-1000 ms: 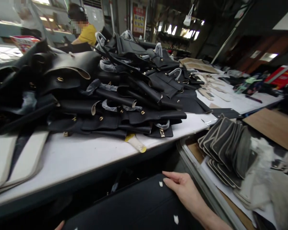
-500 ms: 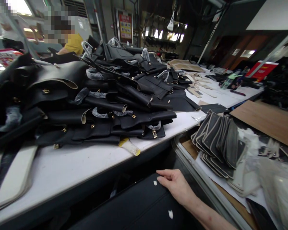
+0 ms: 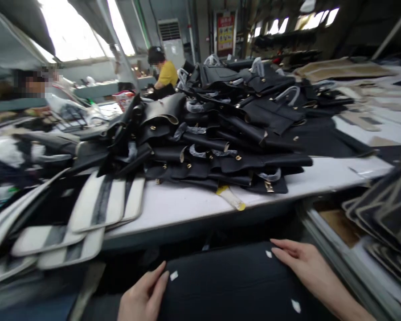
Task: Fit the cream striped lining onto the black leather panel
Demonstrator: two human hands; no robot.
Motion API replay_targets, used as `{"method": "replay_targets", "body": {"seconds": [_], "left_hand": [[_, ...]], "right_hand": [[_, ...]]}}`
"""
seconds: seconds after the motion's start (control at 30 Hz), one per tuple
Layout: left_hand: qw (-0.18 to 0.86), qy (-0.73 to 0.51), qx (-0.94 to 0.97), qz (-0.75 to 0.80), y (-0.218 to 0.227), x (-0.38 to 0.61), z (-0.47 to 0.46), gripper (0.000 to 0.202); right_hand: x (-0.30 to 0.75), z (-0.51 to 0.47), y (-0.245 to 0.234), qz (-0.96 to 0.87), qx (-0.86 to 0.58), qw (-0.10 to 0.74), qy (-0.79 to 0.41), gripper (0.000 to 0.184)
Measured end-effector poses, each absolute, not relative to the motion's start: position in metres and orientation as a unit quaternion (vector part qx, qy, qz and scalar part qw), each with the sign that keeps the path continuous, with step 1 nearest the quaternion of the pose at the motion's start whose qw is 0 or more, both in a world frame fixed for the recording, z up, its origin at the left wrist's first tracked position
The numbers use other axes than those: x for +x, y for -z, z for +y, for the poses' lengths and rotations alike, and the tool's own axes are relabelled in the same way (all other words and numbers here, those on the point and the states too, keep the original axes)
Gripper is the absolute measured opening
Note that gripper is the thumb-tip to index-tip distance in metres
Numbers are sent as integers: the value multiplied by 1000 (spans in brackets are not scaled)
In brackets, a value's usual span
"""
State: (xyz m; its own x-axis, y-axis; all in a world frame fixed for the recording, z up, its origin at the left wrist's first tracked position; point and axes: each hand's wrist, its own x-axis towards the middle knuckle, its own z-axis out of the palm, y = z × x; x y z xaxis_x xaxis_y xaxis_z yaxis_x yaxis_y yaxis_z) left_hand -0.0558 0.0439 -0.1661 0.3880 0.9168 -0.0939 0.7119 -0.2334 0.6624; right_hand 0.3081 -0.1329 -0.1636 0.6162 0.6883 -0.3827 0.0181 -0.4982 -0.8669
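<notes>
A flat black leather-like panel (image 3: pixel 227 281) with small white patches near its corners lies low in front of me, its near part cut off by the bottom of the view. My left hand (image 3: pixel 143 292) pinches its left edge beside one white patch. At the far right corner my right hand (image 3: pixel 302 263) grips the edge between thumb and fingers, next to another patch. Just beyond, black bags (image 3: pixel 200 169) with gold clasps and plastic-wrapped handles are heaped on the white table (image 3: pixel 177 205).
Cream panels with dark stripes (image 3: pixel 98 203) are stacked at the left. On the right, dark panels (image 3: pixel 381 209) stand bunched in a tray beside the table. A yellow and white strip (image 3: pixel 232 199) lies at the table's front edge. A person in yellow (image 3: pixel 168 73) is behind the heap.
The view has swung left. My left hand has come into view, holding the panel's left edge. My right hand still grips its right corner, and the panel now shows more squarely.
</notes>
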Motion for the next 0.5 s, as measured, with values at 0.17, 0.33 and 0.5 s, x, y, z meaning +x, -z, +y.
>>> {"method": "replay_targets", "body": {"seconds": [0.17,0.33,0.5], "left_hand": [[294,-185,767,540,146,-39,37,40],[298,-185,756,553,141,-36,31,38],[357,-185,722,563,141,-40,33,38]], "right_hand": [[325,-135,187,-214,-787,433,-383,47],[329,-136,194,-179,-789,416,-415,55],[327,-133,191,-171,-779,455,-396,45]]}}
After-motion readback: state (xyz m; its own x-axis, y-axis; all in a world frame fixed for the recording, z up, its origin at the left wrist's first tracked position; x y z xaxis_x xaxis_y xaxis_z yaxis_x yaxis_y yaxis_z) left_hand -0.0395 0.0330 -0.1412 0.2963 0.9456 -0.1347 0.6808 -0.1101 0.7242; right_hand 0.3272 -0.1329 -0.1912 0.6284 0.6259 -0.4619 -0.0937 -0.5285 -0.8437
